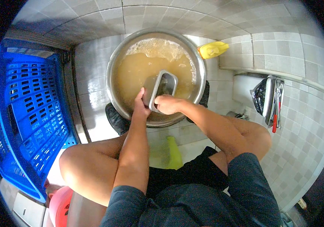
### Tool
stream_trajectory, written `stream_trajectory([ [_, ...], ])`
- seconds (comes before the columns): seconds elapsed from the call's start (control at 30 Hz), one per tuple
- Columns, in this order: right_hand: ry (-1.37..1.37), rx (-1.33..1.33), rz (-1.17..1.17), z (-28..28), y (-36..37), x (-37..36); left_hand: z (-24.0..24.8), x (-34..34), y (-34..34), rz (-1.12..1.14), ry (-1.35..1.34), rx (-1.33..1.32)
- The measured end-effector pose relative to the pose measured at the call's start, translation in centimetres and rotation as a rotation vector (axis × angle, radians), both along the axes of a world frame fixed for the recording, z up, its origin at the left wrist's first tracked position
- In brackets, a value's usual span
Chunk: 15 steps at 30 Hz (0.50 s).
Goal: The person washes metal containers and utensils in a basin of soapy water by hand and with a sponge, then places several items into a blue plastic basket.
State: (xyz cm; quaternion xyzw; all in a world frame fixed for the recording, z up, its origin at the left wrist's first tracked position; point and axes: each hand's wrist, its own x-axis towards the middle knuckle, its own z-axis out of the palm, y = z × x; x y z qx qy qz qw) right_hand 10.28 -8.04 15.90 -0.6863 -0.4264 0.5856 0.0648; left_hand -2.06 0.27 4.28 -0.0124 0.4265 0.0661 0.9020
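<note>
A deep rectangular metal pan (151, 89) is tilted over a large round metal basin (111, 77) of cloudy, yellow-brown water. My left hand (142, 107) grips the pan from its left side, fingers along the outer wall. At the pan's near end, my right hand (169, 104) reaches over the rim with its fingers curled inside. Whatever those fingers hold, if anything, is hidden. Foam (156, 47) floats along the basin's far side.
A yellow bottle (213, 50) stands beyond the basin, by the tiled wall. At left is a big blue plastic crate (33, 109). Metal utensils, one red-handled (275, 123), lie on the right. A yellow-green object (174, 153) sits between my legs, and a pink tub (60, 208) lower left.
</note>
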Motion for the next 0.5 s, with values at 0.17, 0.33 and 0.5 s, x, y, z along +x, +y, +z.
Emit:
stream_trajectory([
  [0.17, -0.007, 0.286, -0.28, 3.7, -1.9, -2.2, -0.8, -1.4, 1.0, -0.011, -0.007, -0.079],
  [0.33, 0.093, 0.528, -0.832, 2.6, -4.9, -1.6, 0.5, -1.1, 1.2, -0.086, -0.069, 0.045],
  [0.5, 0.391, 0.403, -1.462, 0.3, -8.7, -1.1, 4.1, 0.3, 1.5, -0.116, 0.09, 0.044],
])
